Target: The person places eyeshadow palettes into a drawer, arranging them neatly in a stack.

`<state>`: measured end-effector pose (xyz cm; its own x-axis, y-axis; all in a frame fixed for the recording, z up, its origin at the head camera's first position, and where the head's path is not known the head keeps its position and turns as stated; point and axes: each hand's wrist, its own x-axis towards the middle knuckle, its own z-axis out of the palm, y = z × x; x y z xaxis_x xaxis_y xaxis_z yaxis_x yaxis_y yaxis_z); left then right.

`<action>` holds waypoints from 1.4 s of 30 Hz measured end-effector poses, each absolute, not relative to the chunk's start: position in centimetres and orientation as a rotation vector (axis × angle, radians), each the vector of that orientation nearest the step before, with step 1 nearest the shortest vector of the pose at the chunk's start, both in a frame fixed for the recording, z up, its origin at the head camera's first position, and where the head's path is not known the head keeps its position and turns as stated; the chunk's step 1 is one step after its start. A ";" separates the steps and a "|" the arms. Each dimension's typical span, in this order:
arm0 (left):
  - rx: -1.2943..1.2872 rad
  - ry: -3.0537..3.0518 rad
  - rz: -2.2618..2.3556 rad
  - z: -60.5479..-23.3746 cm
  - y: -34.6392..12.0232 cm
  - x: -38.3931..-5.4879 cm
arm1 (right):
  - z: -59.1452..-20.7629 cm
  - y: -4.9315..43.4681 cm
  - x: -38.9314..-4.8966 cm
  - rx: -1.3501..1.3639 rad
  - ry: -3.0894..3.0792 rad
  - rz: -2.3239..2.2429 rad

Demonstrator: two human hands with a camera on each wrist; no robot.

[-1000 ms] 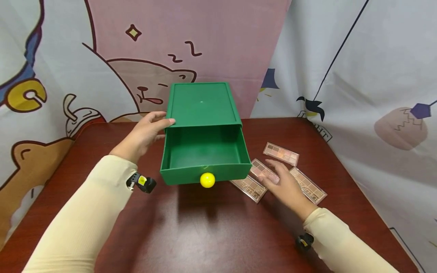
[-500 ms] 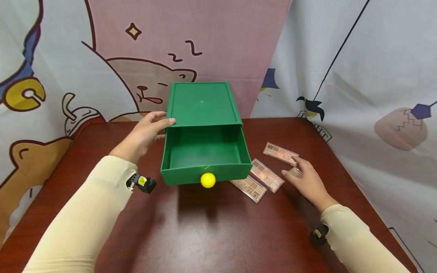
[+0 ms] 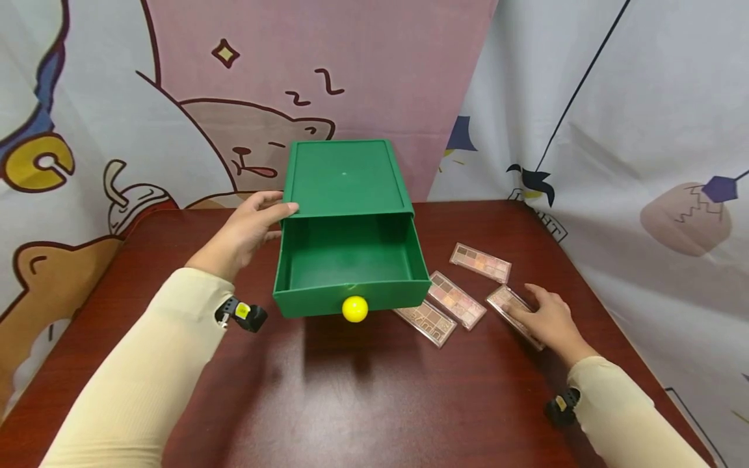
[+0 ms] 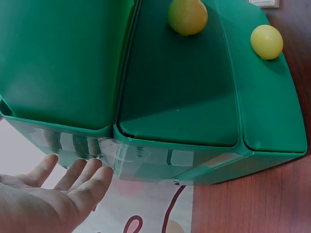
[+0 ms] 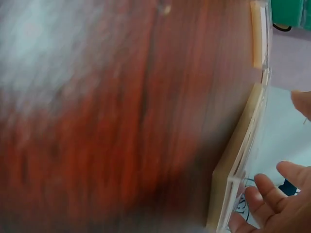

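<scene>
A green drawer cabinet [image 3: 348, 175] stands on the table with its top drawer [image 3: 351, 260] pulled out, and nothing shows inside it. My left hand [image 3: 248, 224] touches the cabinet's left side, thumb at the top edge. Its fingers [image 4: 87, 179] lie nearly straight along the taped side in the left wrist view. My right hand [image 3: 552, 322] is over the rightmost eyeshadow palette [image 3: 509, 305], thumb above it and fingers along its far side. The right wrist view shows loose fingers [image 5: 265, 187] beside that palette's edge [image 5: 235, 160]; contact is unclear.
Beside the cabinet lie three more eyeshadow palettes: one at the back [image 3: 481, 262], one in the middle [image 3: 458, 300] and one partly under the drawer [image 3: 428, 323]. Yellow knobs [image 4: 267, 42] stick out from the drawer fronts. A printed cloth [image 3: 380, 78] hangs behind the table [image 3: 351, 416].
My right hand has moved right, away from the middle palette to the rightmost one. The left hand, the cabinet and the palettes stay where they were.
</scene>
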<state>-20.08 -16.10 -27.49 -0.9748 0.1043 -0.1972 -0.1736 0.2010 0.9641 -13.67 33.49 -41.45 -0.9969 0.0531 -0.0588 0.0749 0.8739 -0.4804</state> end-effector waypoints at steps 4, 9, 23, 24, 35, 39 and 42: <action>-0.076 2.254 1.855 -27.6 -16.2 -20.0 | -41.9 34.2 -13.5 0.095 2.981 -0.713; -0.091 2.257 1.853 -27.6 -16.4 -19.9 | -42.1 34.6 -13.2 0.094 2.947 -0.675; -0.076 2.253 1.874 -27.6 -16.3 -19.9 | -42.3 34.7 -13.2 0.024 2.976 -0.578; -0.075 2.254 1.874 -27.6 -16.3 -19.9 | -42.3 34.6 -13.1 0.038 2.977 -0.582; -0.079 2.263 1.874 -27.7 -15.9 -20.3 | -40.4 34.4 -13.0 0.087 3.094 -0.655; -0.084 2.264 1.878 -27.7 -15.9 -20.3 | -38.8 34.0 -13.6 0.050 3.140 -0.701; -0.094 2.264 1.881 -27.7 -16.0 -20.3 | -37.4 33.3 -14.3 0.017 3.174 -0.734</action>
<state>-20.27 -15.99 -27.68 -0.9788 0.0761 -0.1904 -0.1732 0.1901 0.9664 -14.27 33.31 -37.39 -0.9932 0.0359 0.1104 -0.0162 0.8988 -0.4380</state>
